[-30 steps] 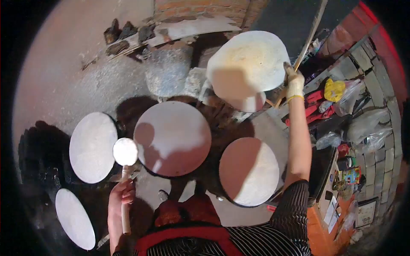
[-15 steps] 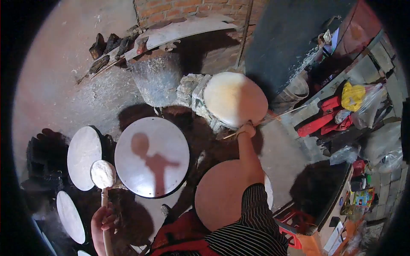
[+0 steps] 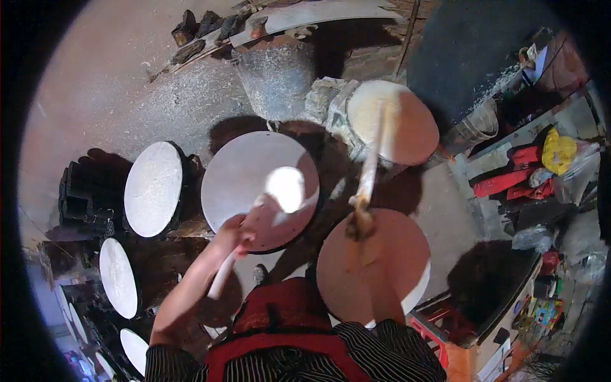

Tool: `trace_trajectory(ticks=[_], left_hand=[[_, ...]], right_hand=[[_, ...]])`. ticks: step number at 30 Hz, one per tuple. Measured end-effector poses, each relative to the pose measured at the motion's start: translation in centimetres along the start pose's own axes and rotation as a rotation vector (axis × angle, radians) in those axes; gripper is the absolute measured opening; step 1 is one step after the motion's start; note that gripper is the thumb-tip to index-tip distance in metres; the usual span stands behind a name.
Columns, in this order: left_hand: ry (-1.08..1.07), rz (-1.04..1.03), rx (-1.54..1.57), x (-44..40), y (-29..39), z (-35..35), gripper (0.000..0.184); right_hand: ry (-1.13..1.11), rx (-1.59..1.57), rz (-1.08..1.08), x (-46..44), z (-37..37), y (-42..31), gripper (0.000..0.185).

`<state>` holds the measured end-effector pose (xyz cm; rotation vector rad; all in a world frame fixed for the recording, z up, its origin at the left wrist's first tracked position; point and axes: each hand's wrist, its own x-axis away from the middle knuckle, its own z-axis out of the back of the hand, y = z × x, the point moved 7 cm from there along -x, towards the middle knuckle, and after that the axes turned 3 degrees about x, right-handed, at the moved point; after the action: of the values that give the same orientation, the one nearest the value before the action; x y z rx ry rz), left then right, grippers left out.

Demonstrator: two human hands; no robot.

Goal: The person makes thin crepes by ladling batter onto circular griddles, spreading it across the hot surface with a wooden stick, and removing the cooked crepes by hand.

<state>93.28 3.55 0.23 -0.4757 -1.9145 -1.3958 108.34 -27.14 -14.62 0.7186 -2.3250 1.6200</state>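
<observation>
My left hand [image 3: 234,237] is closed round the handle of a ladle [image 3: 286,190], whose bowl of white batter hangs over the round griddle [image 3: 230,164] in the middle. Blurred by motion, my right hand [image 3: 361,224] grips a long pale wooden stick [image 3: 372,156]. It is above a second round griddle [image 3: 407,239] at the lower right. The stick's far end overlaps a round vessel [image 3: 407,121] with a pale, smooth surface; whether they touch I cannot tell.
More round griddles [image 3: 153,189] with white surfaces stand at the left beside stacked dark blocks [image 3: 89,194]. A grey bucket [image 3: 277,76] is by the wall, under a long board [image 3: 331,16]. Red and yellow bags [image 3: 560,151] lie right; an orange crate [image 3: 455,350] is below.
My left hand has carried the ladle right and up, over the middle griddle. My right hand has drawn back from the round vessel's edge, with the stick now raised lengthwise. The view has shifted.
</observation>
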Motion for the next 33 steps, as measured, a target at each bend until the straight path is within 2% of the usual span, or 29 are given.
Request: trace_trajectory(ticks=[3,4,7,8,11,14,15,17,18,19,20,22,23,24,26,27,29,30,33], left_hand=[[0.068,-0.358,-0.605,-7.0,1.3,1.0,0.023],[0.231,-0.841,-0.949,-10.5,1.4,2.4,0.021],[0.335,-0.82,-1.046,-11.7,3.6,3.4,0.024],[0.363,-0.895,-1.022,-11.1,4.2,3.7,0.024],[0.431,-1.086,-0.977,-8.1,6.5,5.3,0.025],[0.503,-1.256,-0.969,-3.5,9.9,6.9,0.027],[0.502,-1.284,-0.951,-2.7,10.9,7.9,0.022],[0.471,-1.291,-0.868,-0.9,12.6,10.2,0.017],[0.49,-1.314,-0.834,0.6,13.1,11.4,0.017],[0.536,-1.334,-0.814,2.8,13.6,12.7,0.021],[0.502,-1.253,-0.717,3.1,13.2,14.6,0.023],[0.424,-1.108,-0.543,3.8,11.3,19.0,0.026],[0.261,-0.883,-0.408,3.6,9.2,21.1,0.024],[0.109,-0.759,-0.295,0.7,6.1,24.2,0.019],[0.004,-0.518,-0.012,0.7,-0.1,28.3,0.016],[0.037,-0.371,0.114,1.9,-2.8,29.3,0.015],[-0.058,-0.321,0.314,2.8,-7.6,31.0,0.012],[-0.033,-0.348,0.317,4.0,-8.9,31.2,0.011],[0.066,-0.344,0.313,7.1,-12.3,31.9,0.013]], right_hand=[[0.008,0.284,0.171,8.2,-5.2,3.7,0.045],[0.057,0.428,0.276,10.8,-6.8,4.6,0.048],[0.283,0.982,0.608,17.1,-11.0,6.6,0.055],[0.372,1.256,0.761,18.9,-12.8,7.4,0.056],[0.502,1.333,0.499,20.7,-15.4,11.8,0.062],[0.445,1.008,0.333,16.3,-16.3,17.5,0.061],[0.472,0.905,0.564,15.3,-18.6,15.8,0.057],[0.373,0.615,0.558,11.5,-19.7,16.0,0.054],[0.252,0.44,0.334,8.2,-18.3,18.6,0.056],[0.177,0.248,0.253,8.1,-18.7,19.2,0.055],[0.121,0.059,0.163,8.0,-19.1,19.9,0.056],[0.14,-0.228,0.227,12.1,-21.8,17.7,0.052],[0.171,-0.309,0.246,13.8,-22.8,17.2,0.051],[0.249,-0.265,0.238,15.5,-23.1,17.8,0.05],[0.391,-0.254,0.204,16.0,-22.6,21.4,0.043],[0.36,-0.221,0.273,14.8,-23.3,22.1,0.04],[0.294,-0.154,0.413,12.6,-25.0,21.8,0.034],[0.256,-0.07,0.286,12.4,-26.8,19.8,0.024],[0.166,-0.053,0.141,8.2,-28.5,18.9,0.015]])
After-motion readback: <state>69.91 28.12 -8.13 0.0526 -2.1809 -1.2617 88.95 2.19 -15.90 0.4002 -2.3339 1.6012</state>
